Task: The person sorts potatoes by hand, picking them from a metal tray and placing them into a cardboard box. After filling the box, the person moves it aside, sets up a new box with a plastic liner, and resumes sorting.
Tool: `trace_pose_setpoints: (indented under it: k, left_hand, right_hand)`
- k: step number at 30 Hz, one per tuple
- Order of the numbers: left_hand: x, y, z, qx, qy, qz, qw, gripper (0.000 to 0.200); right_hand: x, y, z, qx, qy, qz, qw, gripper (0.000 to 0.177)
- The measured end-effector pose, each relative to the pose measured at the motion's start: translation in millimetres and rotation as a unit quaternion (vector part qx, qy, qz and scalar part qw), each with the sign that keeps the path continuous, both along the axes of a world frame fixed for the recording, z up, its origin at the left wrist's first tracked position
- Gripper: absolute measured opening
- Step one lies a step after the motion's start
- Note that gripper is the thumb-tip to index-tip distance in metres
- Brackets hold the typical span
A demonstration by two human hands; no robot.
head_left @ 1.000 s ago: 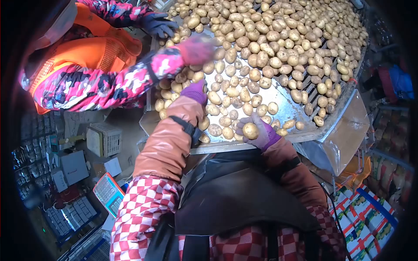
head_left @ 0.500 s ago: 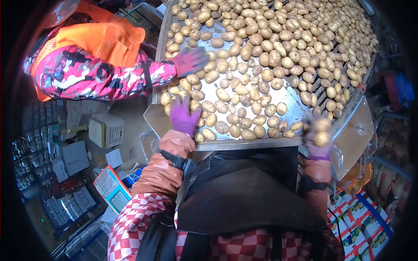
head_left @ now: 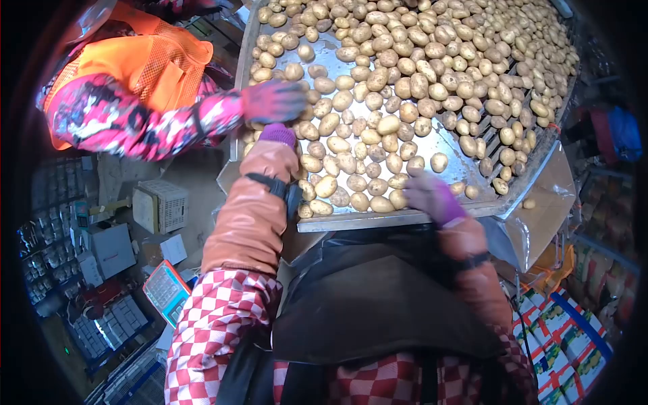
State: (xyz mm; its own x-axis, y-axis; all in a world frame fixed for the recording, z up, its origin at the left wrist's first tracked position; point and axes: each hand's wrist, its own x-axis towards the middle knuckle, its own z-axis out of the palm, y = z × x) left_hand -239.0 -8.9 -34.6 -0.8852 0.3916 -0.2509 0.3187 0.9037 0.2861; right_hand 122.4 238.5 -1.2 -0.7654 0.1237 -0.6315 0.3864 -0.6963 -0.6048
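Note:
Many potatoes [head_left: 378,145] lie loose on a metal sorting table [head_left: 459,158]. My right hand [head_left: 432,197], in a purple glove, is over the potatoes by the front edge; motion smears its fingers. At the left side of the table, the purple cuff of my left hand [head_left: 278,133] shows above the brown sleeve, while its fingers are out of sight. Just beyond it, a co-worker's gloved hand [head_left: 273,101] reaches over the potatoes. A single potato [head_left: 528,202] shows against the cardboard box at the right corner.
Slatted bars [head_left: 506,128] run under the potatoes on the right. Beside the front-right corner is a cardboard box [head_left: 540,223] with clear plastic. The co-worker, in an orange vest [head_left: 152,61], stands at the left. Lower left are a crate [head_left: 162,206] and a scale [head_left: 167,291].
My right hand has moved left from the right corner, where it held potatoes, to the front edge. My left hand has moved up and its fingers went out of sight. The co-worker's hand shifted left.

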Motion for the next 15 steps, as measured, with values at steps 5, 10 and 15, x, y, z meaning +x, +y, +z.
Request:
trace_pose_setpoints:
  k: [5, 10, 15]
  left_hand:
    - [-7, 20, 13, -0.057, -0.065, 0.031, 0.996, 0.060]
    - [62, 16, 59, 0.231, -0.026, -0.004, 0.973, 0.052]
    - [98, 69, 99, 0.147, -0.162, -0.113, 0.969, 0.046]
  right_hand:
    - [-92, -58, 30, 0.083, 0.025, 0.148, 0.985, 0.050]
    - [-74, -53, 31, -0.111, 0.087, 0.053, 0.989, 0.059]
    - [-67, -63, 23, -0.009, 0.164, -0.078, 0.983, 0.056]
